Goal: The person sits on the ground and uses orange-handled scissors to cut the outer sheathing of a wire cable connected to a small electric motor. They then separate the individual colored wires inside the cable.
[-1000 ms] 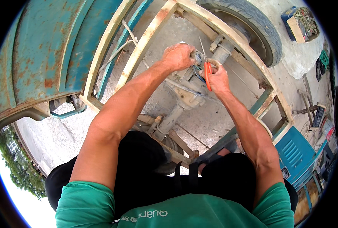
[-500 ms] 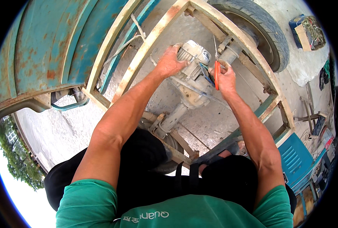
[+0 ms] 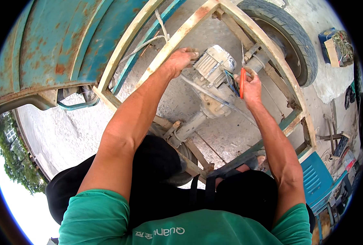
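In my right hand (image 3: 253, 87) I hold orange-handled scissors (image 3: 242, 83), seen edge-on, with the thin pointed blade upward. Beside that hand, several thin coloured wires (image 3: 231, 79) come out at the right side of a dusty grey motor (image 3: 215, 63) with cooling fins. My left hand (image 3: 180, 62) is just left of the motor, fingers stretched toward it and holding nothing. Whether a fingertip touches the casing I cannot tell. The motor sits on an axle housing (image 3: 216, 107), and a ribbed grey conduit (image 3: 210, 94) runs across below it.
A rusty cream metal frame (image 3: 267, 38) surrounds the axle, with a wheel (image 3: 300, 49) at the upper right. At the upper left stands a rusted teal panel (image 3: 46, 45). A box of tangled wires (image 3: 340, 47) and a louvred teal metal piece (image 3: 315, 175) lie to the right.
My left hand has come off the motor's casing and moved to its left. My right hand still grips the scissors beside the wires. The whole view has shifted slightly.
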